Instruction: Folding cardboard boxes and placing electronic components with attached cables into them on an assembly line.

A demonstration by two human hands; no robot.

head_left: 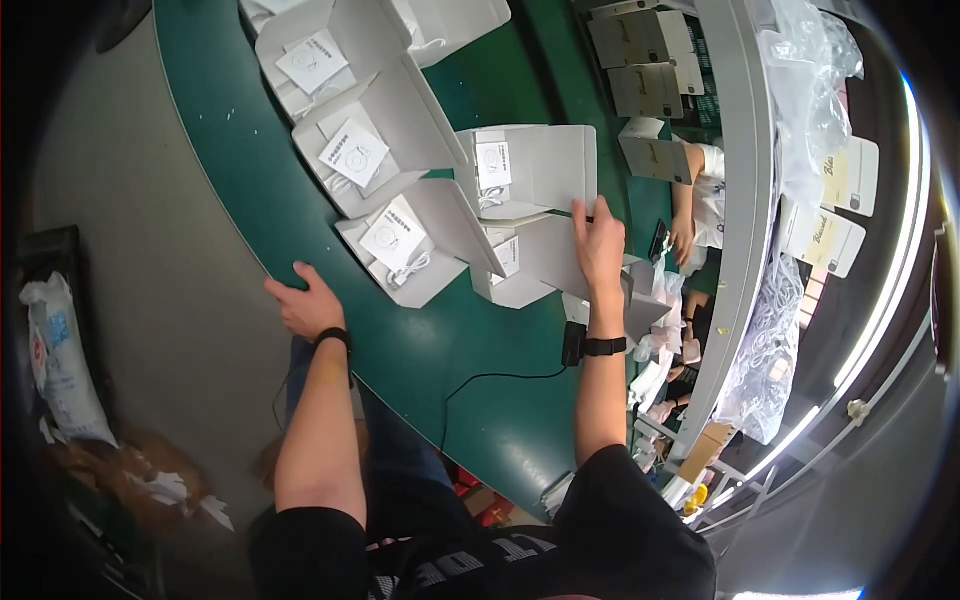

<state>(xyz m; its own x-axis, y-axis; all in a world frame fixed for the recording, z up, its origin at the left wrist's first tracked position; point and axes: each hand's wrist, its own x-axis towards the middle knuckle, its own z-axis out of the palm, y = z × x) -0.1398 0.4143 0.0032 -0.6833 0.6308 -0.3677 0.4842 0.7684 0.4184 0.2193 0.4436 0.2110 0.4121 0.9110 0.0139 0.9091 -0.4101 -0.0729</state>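
Observation:
Open white boxes stand in two rows on the green table point(420, 350). Inside the nearest box of the left row point(440, 285) lie a white printed leaflet point(393, 236) and a coiled white cable point(408, 268). My right hand point(600, 250) is at the raised lid point(545, 252) of the nearest box in the right row, its fingers closed at the lid's upper edge. Part of that lid is hidden behind the hand. My left hand point(308, 305) rests at the table's left edge, fingers apart, holding nothing.
A black cable point(500, 376) runs over the table from a dark block at my right wrist. Across the table, another person's arm point(683, 215) is beside more boxes point(655, 155). A shelf point(745, 230) on the right bears clear plastic bags point(765, 350). A white sack point(65, 350) stands far left.

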